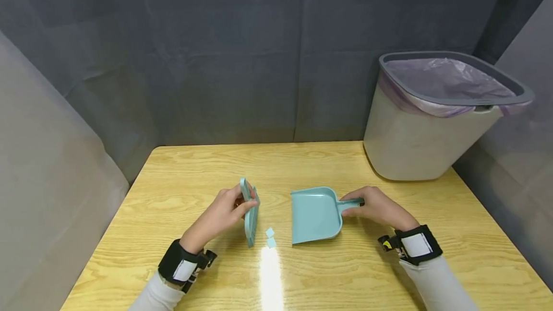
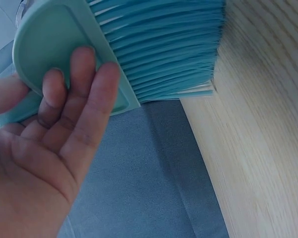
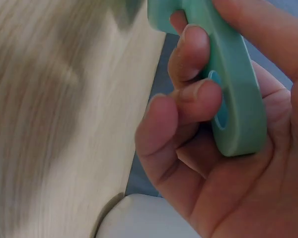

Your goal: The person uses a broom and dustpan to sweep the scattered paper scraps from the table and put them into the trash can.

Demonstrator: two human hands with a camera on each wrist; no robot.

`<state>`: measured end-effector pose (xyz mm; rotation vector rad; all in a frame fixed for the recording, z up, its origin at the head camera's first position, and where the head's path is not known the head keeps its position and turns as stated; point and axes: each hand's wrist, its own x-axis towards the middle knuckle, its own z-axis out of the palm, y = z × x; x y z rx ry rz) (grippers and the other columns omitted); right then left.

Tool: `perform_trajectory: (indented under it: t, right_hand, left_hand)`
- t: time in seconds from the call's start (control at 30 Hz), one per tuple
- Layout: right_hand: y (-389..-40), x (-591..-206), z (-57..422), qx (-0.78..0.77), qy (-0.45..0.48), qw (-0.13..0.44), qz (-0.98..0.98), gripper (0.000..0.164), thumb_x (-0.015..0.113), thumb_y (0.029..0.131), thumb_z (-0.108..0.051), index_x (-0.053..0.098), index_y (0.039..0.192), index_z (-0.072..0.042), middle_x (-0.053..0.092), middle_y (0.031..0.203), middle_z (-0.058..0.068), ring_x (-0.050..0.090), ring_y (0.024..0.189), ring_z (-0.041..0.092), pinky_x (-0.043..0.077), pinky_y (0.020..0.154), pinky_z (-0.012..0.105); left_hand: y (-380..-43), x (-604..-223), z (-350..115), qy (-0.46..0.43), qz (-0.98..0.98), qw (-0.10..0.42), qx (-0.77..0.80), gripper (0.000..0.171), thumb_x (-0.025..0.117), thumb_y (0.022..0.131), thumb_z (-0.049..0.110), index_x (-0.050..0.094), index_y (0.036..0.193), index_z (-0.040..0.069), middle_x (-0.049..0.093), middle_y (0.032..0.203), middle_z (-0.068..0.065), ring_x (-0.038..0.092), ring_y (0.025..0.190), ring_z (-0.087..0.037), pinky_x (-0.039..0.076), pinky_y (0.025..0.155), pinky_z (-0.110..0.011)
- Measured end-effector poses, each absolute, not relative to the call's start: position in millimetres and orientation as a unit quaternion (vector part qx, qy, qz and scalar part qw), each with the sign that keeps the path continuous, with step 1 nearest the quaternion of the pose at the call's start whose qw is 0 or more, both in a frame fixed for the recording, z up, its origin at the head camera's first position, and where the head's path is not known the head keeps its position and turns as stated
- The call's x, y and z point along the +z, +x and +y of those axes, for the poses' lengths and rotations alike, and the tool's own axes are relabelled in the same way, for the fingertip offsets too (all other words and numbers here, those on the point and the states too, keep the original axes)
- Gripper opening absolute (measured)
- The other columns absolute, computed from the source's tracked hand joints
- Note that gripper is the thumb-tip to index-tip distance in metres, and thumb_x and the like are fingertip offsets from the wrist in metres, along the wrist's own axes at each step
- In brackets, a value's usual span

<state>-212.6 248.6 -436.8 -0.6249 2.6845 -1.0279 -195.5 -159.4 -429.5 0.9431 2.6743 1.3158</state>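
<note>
My left hand (image 1: 226, 209) grips a teal hand brush (image 1: 250, 222), fingers on one side of it and thumb on the other. In the left wrist view the blue bristles (image 2: 164, 49) reach down to the wood surface. By its handle, my right hand (image 1: 376, 205) holds a teal dustpan (image 1: 315, 215); the right wrist view has the fingers curled round that handle (image 3: 238, 94). The pan's open edge faces the brush. Two small pale blue pieces (image 1: 270, 242) lie on the table between brush and dustpan, touching neither.
A grey bin (image 1: 406, 143) with a dark rim and a purple liner stands at the table's back right corner. The wood-grain table (image 1: 207, 167) carries a bright light reflection near its front. Dark grey cloth (image 1: 224, 61) hangs behind.
</note>
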Motion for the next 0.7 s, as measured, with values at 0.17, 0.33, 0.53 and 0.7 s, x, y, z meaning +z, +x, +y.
perform_trajectory:
  t: [0.17,0.33,0.53,0.7]
  right_hand:
    - [-212.2,-438.5,246.6,-0.330,-0.212,0.111,0.913,0.033,0.085,0.087,-0.026,0.078,0.113,-0.005,0.075,0.113,0.009,0.069,0.106,0.029,0.056,0.091,0.047]
    - [-212.6,-438.9,245.4,-0.306,-0.214,0.126,0.919,0.031,0.086,0.087,-0.025,0.077,0.110,-0.006,0.074,0.111,0.006,0.066,0.101,0.022,0.055,0.086,0.043]
    - [-214.4,-444.7,245.2,-0.294,-0.216,0.143,0.920,0.032,0.086,0.087,-0.025,0.076,0.110,-0.005,0.073,0.113,0.007,0.064,0.101,0.021,0.054,0.085,0.040]
    - [-214.5,-447.5,244.0,-0.295,-0.217,0.151,0.918,0.032,0.086,0.087,-0.025,0.077,0.110,-0.005,0.073,0.114,0.008,0.064,0.101,0.021,0.054,0.084,0.039]
  left_hand:
    - [-195.2,-430.0,-161.6,0.301,0.853,0.011,0.426,0.020,0.059,0.108,0.023,0.060,0.115,0.004,0.070,0.098,-0.009,0.065,0.072,-0.008,0.060,0.062,-0.039]
    - [-196.0,-427.5,-163.8,0.299,0.857,0.005,0.420,0.021,0.058,0.108,0.026,0.062,0.116,0.006,0.071,0.101,-0.010,0.064,0.072,-0.014,0.055,0.061,-0.033]
    - [-193.0,-424.1,-162.0,0.297,0.860,-0.008,0.414,0.015,0.060,0.107,0.024,0.064,0.113,0.012,0.069,0.092,0.000,0.057,0.066,-0.012,0.048,0.059,-0.029]
    - [-182.9,-417.7,-155.0,0.304,0.846,0.012,0.439,0.015,0.062,0.106,0.023,0.065,0.112,0.010,0.071,0.095,0.000,0.063,0.070,-0.008,0.054,0.062,-0.029]
